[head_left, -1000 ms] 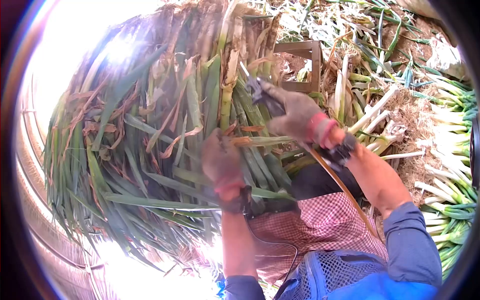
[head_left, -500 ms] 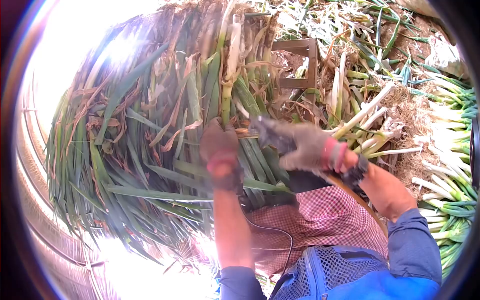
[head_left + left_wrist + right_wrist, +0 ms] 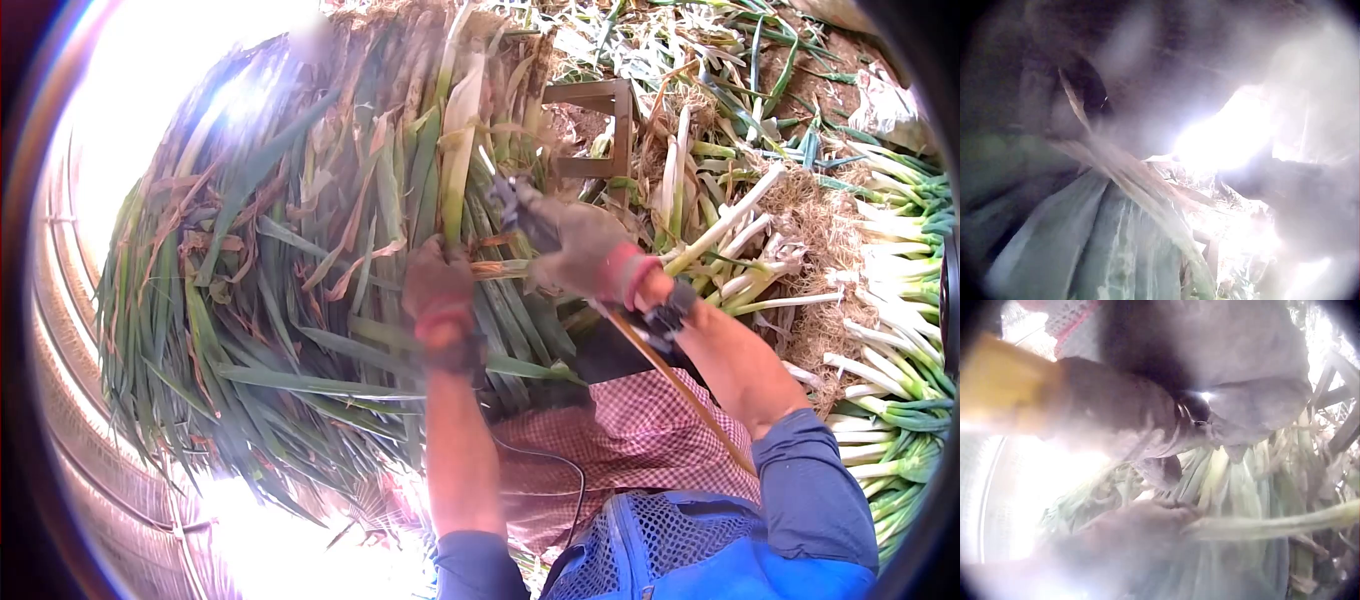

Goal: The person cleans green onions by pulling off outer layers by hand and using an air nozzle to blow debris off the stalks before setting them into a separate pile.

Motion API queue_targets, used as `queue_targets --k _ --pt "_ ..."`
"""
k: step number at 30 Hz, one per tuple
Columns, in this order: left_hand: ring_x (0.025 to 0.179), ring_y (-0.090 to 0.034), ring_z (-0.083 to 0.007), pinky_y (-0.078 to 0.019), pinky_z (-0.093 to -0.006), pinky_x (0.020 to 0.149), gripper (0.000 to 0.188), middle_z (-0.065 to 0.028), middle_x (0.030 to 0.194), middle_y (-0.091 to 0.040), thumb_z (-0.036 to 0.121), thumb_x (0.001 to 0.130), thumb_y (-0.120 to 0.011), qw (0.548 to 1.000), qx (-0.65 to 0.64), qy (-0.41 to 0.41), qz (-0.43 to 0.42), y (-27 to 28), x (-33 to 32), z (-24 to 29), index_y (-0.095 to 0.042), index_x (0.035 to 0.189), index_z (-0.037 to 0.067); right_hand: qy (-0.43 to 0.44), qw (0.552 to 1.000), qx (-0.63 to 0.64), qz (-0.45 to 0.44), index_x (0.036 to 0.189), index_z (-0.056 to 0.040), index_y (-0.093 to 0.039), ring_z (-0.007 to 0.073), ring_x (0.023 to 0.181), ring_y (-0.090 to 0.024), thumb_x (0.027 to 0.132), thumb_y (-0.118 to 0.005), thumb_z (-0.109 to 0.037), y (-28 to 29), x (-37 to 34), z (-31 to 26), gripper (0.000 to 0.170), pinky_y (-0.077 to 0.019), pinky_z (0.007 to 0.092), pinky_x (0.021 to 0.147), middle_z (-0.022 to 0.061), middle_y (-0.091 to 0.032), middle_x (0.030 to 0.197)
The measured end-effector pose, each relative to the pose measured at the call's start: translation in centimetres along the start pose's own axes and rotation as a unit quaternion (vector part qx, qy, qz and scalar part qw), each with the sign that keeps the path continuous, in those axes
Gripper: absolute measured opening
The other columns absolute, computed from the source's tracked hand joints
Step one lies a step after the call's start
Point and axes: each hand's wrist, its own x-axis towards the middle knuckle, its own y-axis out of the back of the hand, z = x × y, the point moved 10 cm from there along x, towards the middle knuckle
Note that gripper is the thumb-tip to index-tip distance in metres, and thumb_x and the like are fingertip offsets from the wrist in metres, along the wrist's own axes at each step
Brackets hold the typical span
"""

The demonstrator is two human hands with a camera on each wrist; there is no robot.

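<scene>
Gloved in brown, my left hand [image 3: 437, 285] grips the green part of a long onion stalk [image 3: 458, 150], whose pale end points up over the heap [image 3: 330, 240]. My right hand [image 3: 585, 250], also gloved, is curled round a dark nozzle tool [image 3: 520, 208] just right of that stalk, its thin tip pointing up and left. A yellow-brown hose [image 3: 680, 385] trails below the right hand. In the right wrist view the left hand [image 3: 1141, 531] is blurred, beside a pale stalk [image 3: 1272, 526]. Glare and blur hide the left fingers in the left wrist view.
A brown frame [image 3: 622, 130] stands behind the hands. Loose stalks with roots [image 3: 735, 225] lie to the right, and rows of cleaned-looking onions [image 3: 900, 400] lie at the far right. A checked cloth [image 3: 620, 440] covers the lap, with a thin cable [image 3: 560, 460] over it.
The right hand dipped and moved right, then came back up and left with the tool. The held stalk shows less brown husk and more pale surface. The left hand has shifted only slightly.
</scene>
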Motion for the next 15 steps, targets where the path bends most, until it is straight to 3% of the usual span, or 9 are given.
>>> queue_targets --k 4,6,7,15 --pt "0.122 -0.074 -0.0393 -0.0571 -0.0474 0.104 0.059 -0.0198 0.130 -0.078 0.056 0.096 -0.077 0.999 0.047 0.013 -0.020 -0.1 0.3 0.5 -0.078 0.135 0.012 -0.027 1.000 -0.007 0.011 0.168 -0.0089 -0.046 0.0386 0.108 -0.075 0.086 -0.078 -0.026 2.6 4.8 0.1 0.089 -0.0574 0.0450 0.100 0.0226 -0.077 0.116" --pt "0.122 -0.074 -0.0395 -0.0572 -0.0481 0.104 0.061 -0.0201 0.130 -0.077 0.059 0.095 -0.077 0.997 0.063 0.024 -0.024 0.1 -0.1 1.4 -0.077 0.134 0.012 0.029 0.994 -0.027 0.099 0.166 -0.0081 -0.048 0.0369 0.109 -0.075 0.086 -0.076 -0.024 4.8 6.8 -0.2 0.087 -0.0574 0.0442 0.100 0.0227 -0.076 0.119" --pt "0.121 -0.074 -0.0397 -0.0573 -0.0487 0.103 0.062 -0.0203 0.130 -0.077 0.061 0.094 -0.078 0.996 0.078 0.036 -0.031 0.1 -0.1 1.3 -0.077 0.133 0.012 -0.008 0.998 -0.038 0.053 0.166 -0.0080 -0.049 0.0362 0.109 -0.074 0.086 -0.075 -0.023 4.6 7.9 0.7 0.086 -0.0575 0.0427 0.101 0.0219 -0.075 0.120" --pt "0.118 -0.075 -0.0387 -0.0580 -0.0489 0.101 0.058 -0.0196 0.126 -0.078 0.056 0.092 -0.081 0.993 0.121 0.008 -0.012 -0.4 -0.5 1.7 -0.077 0.127 0.010 0.015 0.999 -0.032 -0.017 0.171 -0.0183 -0.045 0.0356 0.102 -0.075 0.082 -0.081 -0.030 1.5 1.7 3.0 0.097 -0.0581 0.0417 0.097 0.0190 -0.075 0.116"
